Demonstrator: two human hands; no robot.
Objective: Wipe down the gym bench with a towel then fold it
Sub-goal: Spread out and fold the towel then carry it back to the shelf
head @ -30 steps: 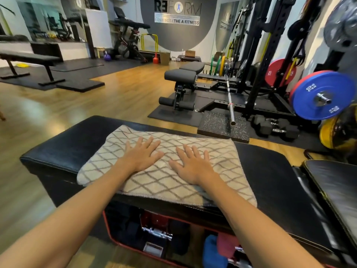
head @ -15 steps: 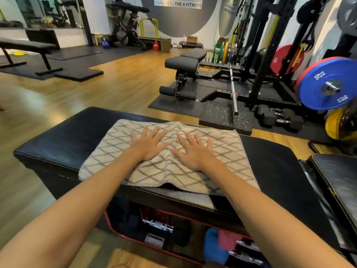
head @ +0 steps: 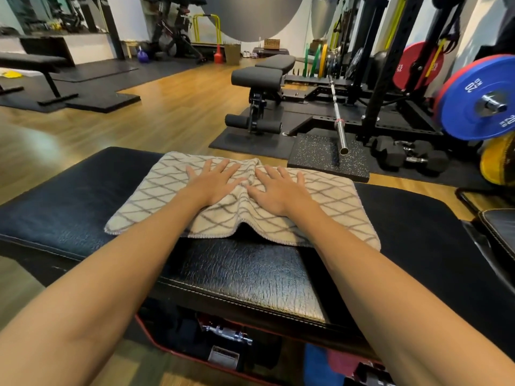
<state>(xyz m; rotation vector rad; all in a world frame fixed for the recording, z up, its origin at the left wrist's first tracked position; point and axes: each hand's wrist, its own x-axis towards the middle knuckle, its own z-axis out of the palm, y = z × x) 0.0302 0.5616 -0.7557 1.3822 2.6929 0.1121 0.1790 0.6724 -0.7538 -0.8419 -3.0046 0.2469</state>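
Observation:
A beige towel (head: 331, 207) with a grey diamond pattern lies spread across the far half of the black padded bench (head: 245, 271). My left hand (head: 211, 182) presses flat on the towel's middle, fingers straight and spread. Right beside it, my right hand (head: 278, 190) also presses flat on the towel. The cloth is bunched into a ridge between the two hands, and its near edge lifts in a small hump. The bench's near strip of wrinkled black leather lies bare.
Past the bench lie a speckled rubber block (head: 326, 157), a barbell (head: 338, 121), dumbbells (head: 404, 154) and a blue weight plate (head: 479, 98) on a rack. Another black bench (head: 262, 79) stands on a mat. A second pad (head: 498, 232) sits at right; a bag (head: 223, 349) lies under the bench.
Both hands have slid the towel away from me across the bench, uncovering the near edge. They moved closer together, bunching the cloth between them.

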